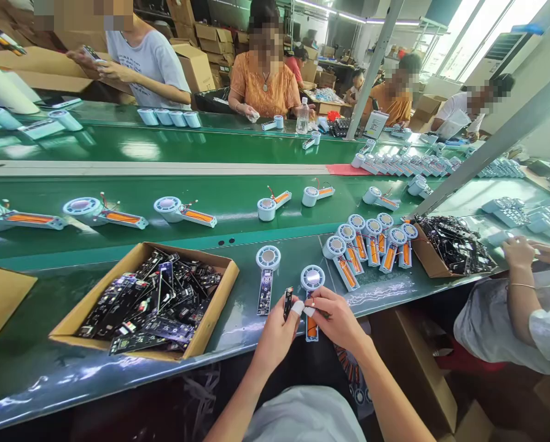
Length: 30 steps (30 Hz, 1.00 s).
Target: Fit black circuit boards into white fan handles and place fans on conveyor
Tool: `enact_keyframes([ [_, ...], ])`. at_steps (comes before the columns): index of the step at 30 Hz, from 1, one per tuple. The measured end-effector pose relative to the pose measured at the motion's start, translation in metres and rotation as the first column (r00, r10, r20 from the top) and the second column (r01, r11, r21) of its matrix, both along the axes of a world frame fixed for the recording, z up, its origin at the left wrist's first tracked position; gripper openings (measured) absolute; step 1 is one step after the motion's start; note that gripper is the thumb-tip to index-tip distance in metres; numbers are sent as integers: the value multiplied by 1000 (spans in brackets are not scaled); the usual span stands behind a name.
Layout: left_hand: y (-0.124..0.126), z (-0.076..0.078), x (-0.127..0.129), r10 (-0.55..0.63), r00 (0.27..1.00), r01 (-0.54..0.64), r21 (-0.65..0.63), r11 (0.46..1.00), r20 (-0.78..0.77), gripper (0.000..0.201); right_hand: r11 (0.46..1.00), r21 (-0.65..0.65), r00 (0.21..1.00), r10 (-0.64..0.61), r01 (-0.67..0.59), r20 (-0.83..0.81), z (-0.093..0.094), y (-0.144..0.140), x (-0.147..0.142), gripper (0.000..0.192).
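Left hand (277, 331) pinching small black circuit strip (287, 302); right hand (337, 319) gripping white round-headed fan shell (312, 288) at green bench edge (238, 334); cardboard box (72, 322) sitting left, bare gap between.

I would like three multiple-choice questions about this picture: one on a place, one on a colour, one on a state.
1. Where is the cardboard box of circuit boards?
A. left of the hands
B. on the moving belt
C. on the floor

2. Colour of the table?
A. grey
B. green
C. white

3. What does the left hand pinch?
A. nothing
B. a bottle
C. a small dark board

Answers:
1 A: it lies left of both hands.
2 B: its surface is green.
3 C: fingertips grip it, while the right hand rests on a fan unit.
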<state>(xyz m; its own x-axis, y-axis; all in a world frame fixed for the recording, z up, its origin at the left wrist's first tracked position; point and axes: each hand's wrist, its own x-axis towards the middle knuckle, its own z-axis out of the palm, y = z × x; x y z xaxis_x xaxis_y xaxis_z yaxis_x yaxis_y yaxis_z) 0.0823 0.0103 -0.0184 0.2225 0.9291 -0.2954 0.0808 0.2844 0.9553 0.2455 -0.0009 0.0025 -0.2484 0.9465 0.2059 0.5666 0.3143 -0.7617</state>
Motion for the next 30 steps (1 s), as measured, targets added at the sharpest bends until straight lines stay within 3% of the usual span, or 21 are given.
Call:
enact_keyframes([
  [4, 5, 0, 1, -25, 1000, 25, 7, 1000, -19, 37, 998, -30, 999, -50, 50, 9, 0, -3, -3, 15],
  [9, 3, 2, 5, 27, 988, -3, -160, 987, 150, 47, 986, -105, 983, -138, 126, -117, -3, -3, -10, 21],
  [12, 0, 5, 5, 61, 980, -24, -194, 981, 189, 48, 985, -133, 980, -133, 113, -147, -5, -3, -9, 19],
  [17, -7, 5, -3, 60, 997, -48, -202, 978, 53, 39, 996, 51, 996, -82, 80, 36, -10, -4, -7, 21],
  [23, -13, 0, -9, -88, 990, 85, -31, 996, -111, 26, 981, 176, 966, -119, 79, 231, -11, -2, -12, 27],
  [30, -15, 1, -7, -81, 973, 105, 103, 989, -217, 22, 981, 166, 945, -149, 103, 291, -8, 0, -16, 26],
])
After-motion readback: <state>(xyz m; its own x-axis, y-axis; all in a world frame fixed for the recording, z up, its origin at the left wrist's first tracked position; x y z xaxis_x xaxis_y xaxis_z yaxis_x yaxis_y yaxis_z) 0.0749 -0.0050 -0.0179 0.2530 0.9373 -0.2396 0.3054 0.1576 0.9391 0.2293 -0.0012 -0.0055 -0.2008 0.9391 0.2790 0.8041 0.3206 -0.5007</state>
